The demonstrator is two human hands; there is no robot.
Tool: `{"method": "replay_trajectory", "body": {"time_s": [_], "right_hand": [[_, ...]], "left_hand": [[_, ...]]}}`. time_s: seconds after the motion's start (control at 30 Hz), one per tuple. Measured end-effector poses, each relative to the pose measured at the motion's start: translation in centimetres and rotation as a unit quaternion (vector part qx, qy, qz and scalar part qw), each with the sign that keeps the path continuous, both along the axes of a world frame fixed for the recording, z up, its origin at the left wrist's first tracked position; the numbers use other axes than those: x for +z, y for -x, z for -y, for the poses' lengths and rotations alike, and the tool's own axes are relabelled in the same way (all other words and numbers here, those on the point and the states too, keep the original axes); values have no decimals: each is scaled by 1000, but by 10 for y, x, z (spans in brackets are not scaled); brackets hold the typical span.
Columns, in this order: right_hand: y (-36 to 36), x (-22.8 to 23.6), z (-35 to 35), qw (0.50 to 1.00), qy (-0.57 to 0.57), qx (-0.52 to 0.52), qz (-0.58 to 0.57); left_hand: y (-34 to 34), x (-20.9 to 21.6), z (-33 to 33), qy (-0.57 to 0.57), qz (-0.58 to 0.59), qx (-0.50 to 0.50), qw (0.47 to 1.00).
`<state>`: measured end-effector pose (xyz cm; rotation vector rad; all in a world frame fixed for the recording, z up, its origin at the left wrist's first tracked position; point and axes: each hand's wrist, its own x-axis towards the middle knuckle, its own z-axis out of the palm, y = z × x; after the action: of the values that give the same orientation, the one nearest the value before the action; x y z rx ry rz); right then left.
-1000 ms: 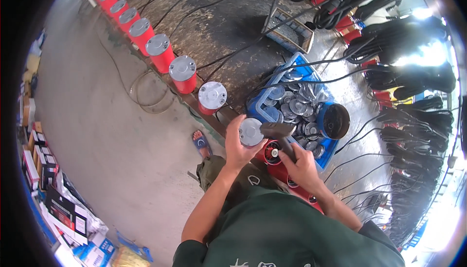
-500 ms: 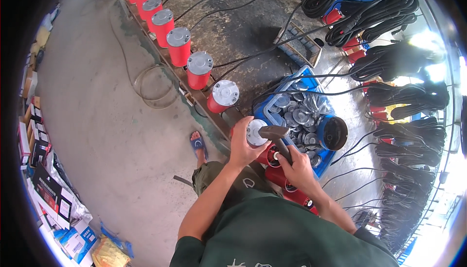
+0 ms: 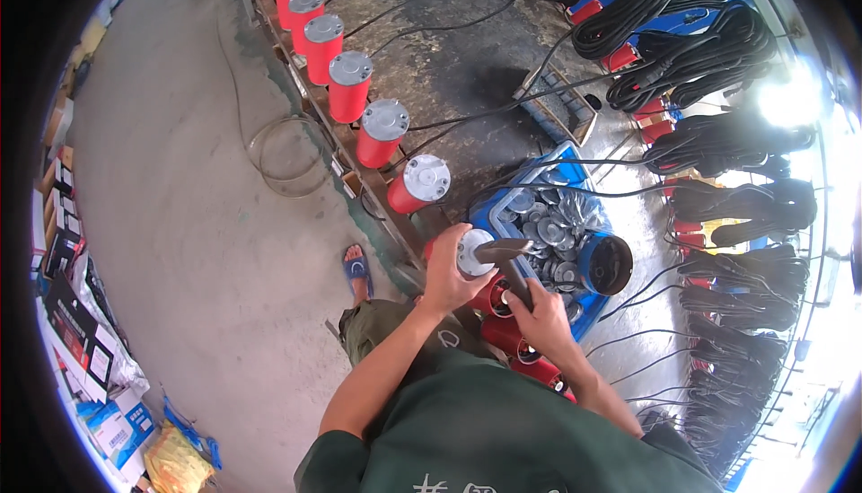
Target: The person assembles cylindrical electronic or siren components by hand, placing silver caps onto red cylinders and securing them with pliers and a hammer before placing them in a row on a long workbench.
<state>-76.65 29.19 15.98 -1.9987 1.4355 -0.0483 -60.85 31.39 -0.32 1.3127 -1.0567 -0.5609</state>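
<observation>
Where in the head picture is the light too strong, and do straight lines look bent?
In the head view, glare burns out the right edge beside the black cable coils. The row of red cylinders curves toward the rim from fisheye distortion, and the corners are black. The left hand and right hand at the centre look sharp, evenly lit, with the hammer.

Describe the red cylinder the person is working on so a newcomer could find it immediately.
A row of red cylinders with grey metal caps runs down to a blue crate of grey metal discs. Beside the crate, the left hand grips the last red cylinder, the only one with a hammer, held by the right hand, over it.
</observation>
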Motion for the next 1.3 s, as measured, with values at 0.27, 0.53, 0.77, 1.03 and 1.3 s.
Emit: {"method": "replay_trajectory", "body": {"time_s": [0.27,0.53,0.77,1.03,1.3], "right_hand": [[9,-17,4,1000,-2,15,-8],[15,-40,-10,994,105,33,-24],[-5,7,-6,996,51,-32,72],[2,-7,17,995,-93,-7,21],[16,-48,4,996,85,-15,-18]], "left_hand": [[-3,7,4,-6,-1,8,1000],[8,-2,4,-6,-13,36,999],[5,-4,0,-7,-24,39,999],[-4,1,5,22,50,39,998],[1,-4,17,49,30,33,998]]}}
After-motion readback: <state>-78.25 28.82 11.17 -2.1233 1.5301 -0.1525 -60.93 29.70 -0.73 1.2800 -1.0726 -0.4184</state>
